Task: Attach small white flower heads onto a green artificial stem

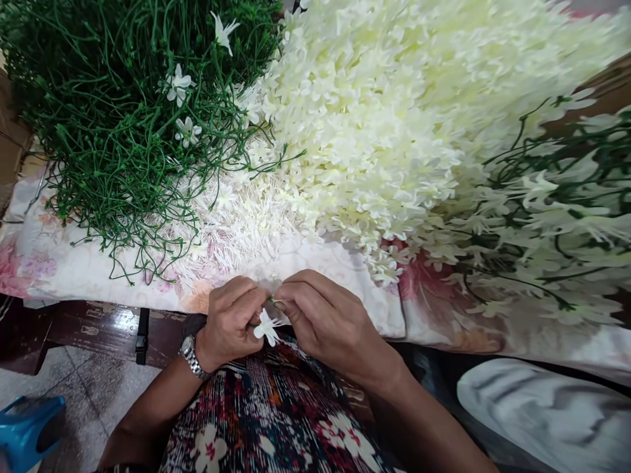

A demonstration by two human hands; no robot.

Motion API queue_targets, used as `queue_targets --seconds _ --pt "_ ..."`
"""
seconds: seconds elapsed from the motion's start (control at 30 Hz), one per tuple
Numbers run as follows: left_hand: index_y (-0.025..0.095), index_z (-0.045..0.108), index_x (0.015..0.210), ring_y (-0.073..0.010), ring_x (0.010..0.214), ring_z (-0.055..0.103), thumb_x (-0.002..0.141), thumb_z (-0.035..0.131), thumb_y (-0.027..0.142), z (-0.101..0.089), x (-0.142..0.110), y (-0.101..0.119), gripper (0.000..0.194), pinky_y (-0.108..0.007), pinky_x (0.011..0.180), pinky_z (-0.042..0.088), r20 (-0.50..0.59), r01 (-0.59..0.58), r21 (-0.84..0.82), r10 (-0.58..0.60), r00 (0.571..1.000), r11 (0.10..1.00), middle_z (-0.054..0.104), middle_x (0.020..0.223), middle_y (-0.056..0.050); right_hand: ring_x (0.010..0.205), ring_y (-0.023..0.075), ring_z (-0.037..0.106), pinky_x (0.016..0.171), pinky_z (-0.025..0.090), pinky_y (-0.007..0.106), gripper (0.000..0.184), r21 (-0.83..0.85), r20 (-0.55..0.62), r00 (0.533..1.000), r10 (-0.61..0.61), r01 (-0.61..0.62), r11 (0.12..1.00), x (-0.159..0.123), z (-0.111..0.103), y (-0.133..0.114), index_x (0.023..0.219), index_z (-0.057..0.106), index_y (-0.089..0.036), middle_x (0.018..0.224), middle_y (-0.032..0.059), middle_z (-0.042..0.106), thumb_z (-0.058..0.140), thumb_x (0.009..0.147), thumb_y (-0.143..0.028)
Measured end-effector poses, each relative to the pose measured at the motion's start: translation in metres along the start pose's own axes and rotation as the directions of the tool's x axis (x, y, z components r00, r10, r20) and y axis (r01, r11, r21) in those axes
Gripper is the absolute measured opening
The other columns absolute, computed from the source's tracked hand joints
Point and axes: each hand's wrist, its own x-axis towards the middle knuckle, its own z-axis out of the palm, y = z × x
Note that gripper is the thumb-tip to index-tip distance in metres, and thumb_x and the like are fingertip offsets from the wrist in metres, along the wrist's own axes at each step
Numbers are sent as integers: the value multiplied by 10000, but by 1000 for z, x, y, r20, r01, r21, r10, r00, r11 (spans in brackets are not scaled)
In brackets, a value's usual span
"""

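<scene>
My left hand, with a metal watch on its wrist, is closed around an artificial flower stem, mostly hidden in the fingers. A white artificial flower sticks out below its fingertips. My right hand faces it, thumb and forefinger pinched at a thin pale piece beside the small green stem tip. What exactly lies in that pinch is too small to tell. Both hands are close together, above my lap at the table's front edge. Beyond them lie loose white stamen pieces.
Green plastic stems are heaped at the left, with a few white flowers on them. Cream-white petals pile up in the middle. Finished-looking flower sprays lie at the right on the floral cloth. A blue plastic object stands lower left.
</scene>
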Motion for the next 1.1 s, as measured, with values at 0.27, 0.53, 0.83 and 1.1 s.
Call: queue_targets --seconds 0.27,0.53,0.83,1.1 --pt "155 492 688 -120 516 359 632 458 86 3 -2 -3 95 -259 470 280 -15 -15 -13 15 1000 1000 388 563 -3 650 109 456 576 412 240 126 83 29 998 48 -50 995 -4 7 2 737 473 -155 686 32 482 406 770 -53" --pt "156 493 709 -106 518 371 607 451 41 0 0 -2 159 -236 461 298 1 35 -108 -35 999 994 398 565 8 678 91 489 577 428 219 91 240 2 994 110 -108 965 1 0 0 812 496 -156 730 27 511 437 792 -89" --pt "155 502 702 -100 505 342 622 421 39 0 -2 -3 162 -231 456 275 34 73 -124 -69 997 990 360 551 21 717 98 517 620 451 235 149 275 57 993 106 -117 954 0 -5 2 884 510 -163 780 30 537 445 778 -81" --pt "151 518 714 -110 516 371 635 432 56 0 -2 -3 151 -243 468 288 18 55 -119 -53 998 991 395 565 7 732 102 504 640 449 235 165 221 83 994 72 -88 971 1 -4 2 872 497 -148 761 36 533 408 775 -48"
